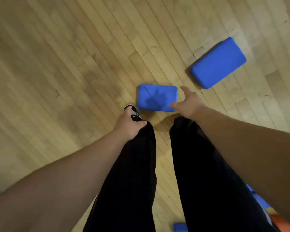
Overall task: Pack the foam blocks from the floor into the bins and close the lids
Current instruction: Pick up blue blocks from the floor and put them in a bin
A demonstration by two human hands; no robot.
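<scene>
The near foam block (157, 98) lies flat on the wooden floor (74, 72). At its right edge the right hand (187, 104) spreads open, not yet gripping. The left hand (129, 126) hangs loosely curled and empty, below-left of the block. This looks like the start of a pick-up, and the fingers must next close across the block. A second foam block (218, 63) waits beyond, to the right.

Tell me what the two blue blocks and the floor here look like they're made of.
The near blue block: probably foam, matte; rounded corners, soft edges, no shine. The far blue block: same look, thick with rounded edges, though blurred. The floor: wood strips, satin finish; narrow boards with visible grain and seams.
</scene>
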